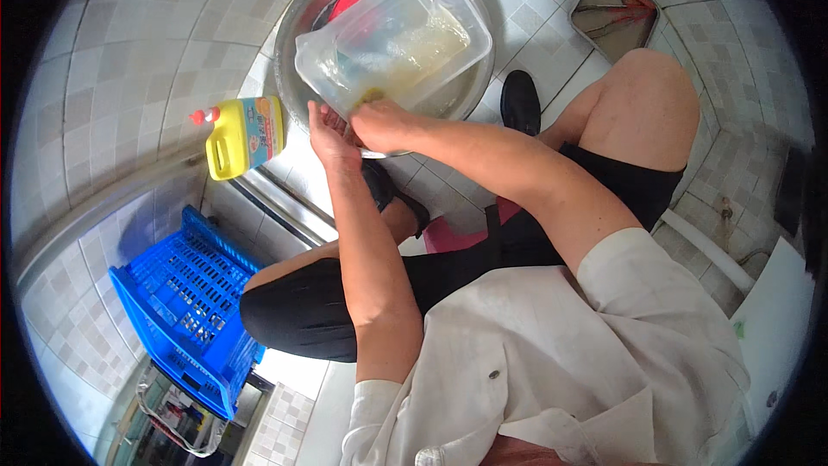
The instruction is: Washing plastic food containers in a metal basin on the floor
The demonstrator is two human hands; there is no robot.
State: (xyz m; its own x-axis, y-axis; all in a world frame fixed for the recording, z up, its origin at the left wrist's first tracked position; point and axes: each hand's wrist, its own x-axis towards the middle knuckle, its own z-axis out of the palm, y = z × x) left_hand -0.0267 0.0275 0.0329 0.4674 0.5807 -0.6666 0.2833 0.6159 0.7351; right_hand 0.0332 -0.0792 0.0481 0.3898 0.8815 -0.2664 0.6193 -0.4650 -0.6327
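A clear plastic box (444, 22) lies tilted over a wide round metal basin (297, 91), with pale yellowish, sudsy liquid in it. My left hand (332, 136) is at the box's near corner, palm turned up and fingers curled against its edge. Beside it, my right hand (384, 127) is closed at the near wall of the box. A yellow-green sponge (371, 95) shows just past the right fingers, which mostly cover it. Something red (346, 5) sits in the basin behind the box, partly hidden.
A yellow detergent bottle (228, 140) with a red cap stands left of the basin, on a ledge. Below it a blue plastic crate (185, 298) leans at the left. At the far right is a rectangular tray (595, 24) near the wall. My black shoe (520, 102) is right of the basin.
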